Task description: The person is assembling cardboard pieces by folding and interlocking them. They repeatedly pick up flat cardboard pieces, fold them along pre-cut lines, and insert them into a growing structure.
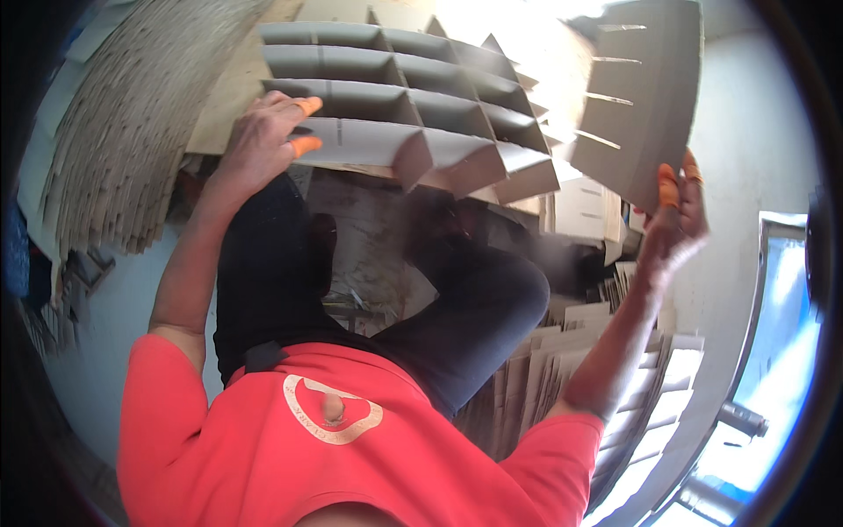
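Note:
A cardboard divider grid [378,139], made of crossed slotted strips, lies in front of me with its cells facing up. My left hand [263,140] is closed on the grid's near left end, thumb and fingers on either side of the nearest strip. Orange covers wrap some fingertips on both hands. Off to the right, my right hand [676,215] grips the lower corner of a loose cardboard strip [645,97]. That strip is held up and tilted, apart from the grid, and several slots are cut into its left edge.
A tall stack of cardboard sheets [140,123] rises at the left. More cardboard pieces [536,369] stand packed together at the lower right, beside my leg. A pale board [224,114] lies under the grid. A bright window [777,307] is at the far right.

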`<state>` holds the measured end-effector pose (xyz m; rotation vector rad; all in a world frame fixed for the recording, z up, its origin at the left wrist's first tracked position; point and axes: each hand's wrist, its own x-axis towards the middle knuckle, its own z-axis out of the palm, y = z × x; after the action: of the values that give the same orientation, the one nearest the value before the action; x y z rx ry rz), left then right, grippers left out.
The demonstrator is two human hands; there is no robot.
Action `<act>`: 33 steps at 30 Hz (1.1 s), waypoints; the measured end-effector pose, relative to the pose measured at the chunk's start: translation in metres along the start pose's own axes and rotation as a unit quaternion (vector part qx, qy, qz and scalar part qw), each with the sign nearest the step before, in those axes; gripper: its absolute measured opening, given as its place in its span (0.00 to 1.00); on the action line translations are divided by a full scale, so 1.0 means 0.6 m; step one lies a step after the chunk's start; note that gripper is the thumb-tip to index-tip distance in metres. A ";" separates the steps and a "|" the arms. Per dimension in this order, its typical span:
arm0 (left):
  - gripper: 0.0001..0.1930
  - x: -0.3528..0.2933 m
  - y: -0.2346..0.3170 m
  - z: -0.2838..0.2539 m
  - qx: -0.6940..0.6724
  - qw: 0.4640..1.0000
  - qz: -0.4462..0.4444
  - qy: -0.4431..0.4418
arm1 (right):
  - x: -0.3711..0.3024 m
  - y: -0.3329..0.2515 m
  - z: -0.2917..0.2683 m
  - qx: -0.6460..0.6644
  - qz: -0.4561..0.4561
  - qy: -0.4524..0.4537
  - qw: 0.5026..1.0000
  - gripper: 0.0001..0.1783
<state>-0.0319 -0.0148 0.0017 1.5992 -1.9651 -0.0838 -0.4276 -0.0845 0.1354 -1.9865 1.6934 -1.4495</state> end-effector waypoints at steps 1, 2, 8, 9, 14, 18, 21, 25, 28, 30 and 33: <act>0.20 -0.005 -0.011 0.005 -0.001 1.000 0.005 0.005 | -0.004 -0.050 0.010 0.077 0.024 -0.014 0.997 0.19; 0.20 -0.007 -0.018 0.008 -0.004 1.000 0.013 0.010 | -0.007 -0.087 0.015 0.063 0.021 -0.037 0.997 0.19; 0.10 -0.006 -0.022 0.012 -0.060 0.998 0.011 0.019 | -0.048 -0.158 0.124 0.179 -0.049 -0.167 0.968 0.19; 0.09 -0.007 -0.027 0.015 -0.065 0.998 0.006 0.020 | -0.050 -0.163 0.141 0.176 -0.071 -0.180 0.965 0.19; 0.07 -0.011 -0.043 0.031 -0.088 0.996 0.001 0.012 | -0.064 -0.188 0.201 0.174 -0.056 -0.227 0.957 0.19; 0.06 -0.011 -0.052 0.038 -0.092 0.996 0.012 0.010 | -0.072 -0.194 0.225 0.127 -0.063 -0.235 0.962 0.19; 0.07 -0.006 -0.043 0.025 -0.118 0.993 -0.012 -0.008 | -0.076 -0.207 0.230 0.110 -0.051 -0.259 0.958 0.19; 0.07 -0.001 -0.048 0.030 -0.128 0.992 -0.012 -0.007 | -0.078 -0.214 0.244 0.088 -0.045 -0.276 0.956 0.20; 0.07 0.005 -0.048 0.029 -0.125 0.992 -0.024 -0.018 | -0.068 -0.218 0.247 0.058 -0.083 -0.267 0.958 0.21; 0.07 0.002 -0.051 0.036 -0.137 0.990 -0.035 -0.012 | -0.081 -0.234 0.243 0.039 -0.062 -0.267 0.961 0.21; 0.06 0.001 -0.048 0.035 -0.177 0.983 -0.042 0.000 | -0.087 -0.221 0.251 0.050 -0.039 -0.282 0.957 0.21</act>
<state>-0.0169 -0.0296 -0.0271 1.4421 -1.7641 -0.4429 -0.2228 -0.0622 0.1147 -2.1505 1.2786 -0.8381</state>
